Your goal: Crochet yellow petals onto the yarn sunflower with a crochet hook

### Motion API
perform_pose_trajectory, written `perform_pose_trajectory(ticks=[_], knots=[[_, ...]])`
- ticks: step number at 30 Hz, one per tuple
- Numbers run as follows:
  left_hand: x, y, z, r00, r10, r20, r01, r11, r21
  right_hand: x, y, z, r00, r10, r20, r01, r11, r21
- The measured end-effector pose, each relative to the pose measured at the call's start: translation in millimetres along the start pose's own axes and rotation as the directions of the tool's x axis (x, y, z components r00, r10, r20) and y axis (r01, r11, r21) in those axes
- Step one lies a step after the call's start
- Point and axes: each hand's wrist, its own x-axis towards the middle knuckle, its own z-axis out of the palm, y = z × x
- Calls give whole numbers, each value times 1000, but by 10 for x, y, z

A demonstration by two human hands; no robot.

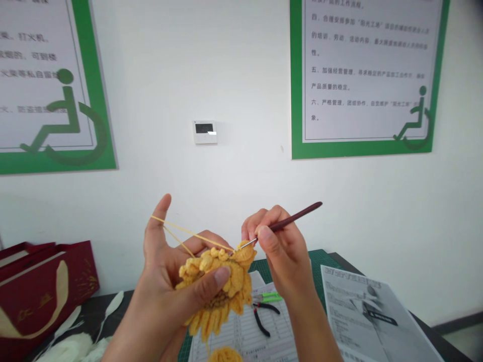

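My left hand (pixel 169 281) grips a yellow crocheted flower (pixel 236 281) with layered petals, its thumb pressed over the front. A strand of yellow yarn (pixel 188 231) loops around the raised index finger and runs down to the flower's upper edge. In my right hand (pixel 283 246) is a crochet hook (pixel 296 215) with a dark maroon handle, held like a pen. The metal tip meets the petals at the upper right of the flower; the hook's very end is hidden in the stitches. Below the flower a ball of yellow yarn (pixel 225 355) shows at the frame's bottom edge.
Black-handled pliers (pixel 261 322) and a green-handled tool (pixel 269 297) lie on printed sheets over a green cutting mat (pixel 317 266). Another printed sheet (pixel 362 311) is at right. A dark red gift bag (pixel 49 296) and white yarn (pixel 71 348) stand left. A wall is behind.
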Motion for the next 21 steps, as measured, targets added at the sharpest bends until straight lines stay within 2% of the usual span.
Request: perform_pose_trajectory(ticks=[4,8,12,15,17,18,19,20,21], knots=[[2,-19,17,999,17,-30,-18,999,-36,29,28,-29,992,122,40,-126,985,118],[-3,-41,15,998,-20,-52,14,993,-121,4,76,47,980,155,126,-177,966,190],[40,-42,-19,998,-23,-57,9,969,-247,-18,138,123,983,176,55,-184,945,272],[113,-32,-82,989,-66,-129,1,894,-448,-22,151,144,978,205,45,-208,921,328],[170,-44,-150,986,-63,-156,-27,854,-519,-19,147,146,977,211,41,-211,911,353],[201,-62,-192,988,-38,-148,-40,868,-494,-17,144,145,977,210,29,-206,911,356],[234,-89,-237,986,62,-157,-115,927,-357,-14,140,141,978,208,10,-198,914,354],[270,-123,-283,962,225,-155,-242,965,-101,-10,135,137,979,205,-13,-188,918,349],[309,-164,-327,950,282,-135,-277,959,59,-7,130,130,979,202,-36,-177,922,345]])
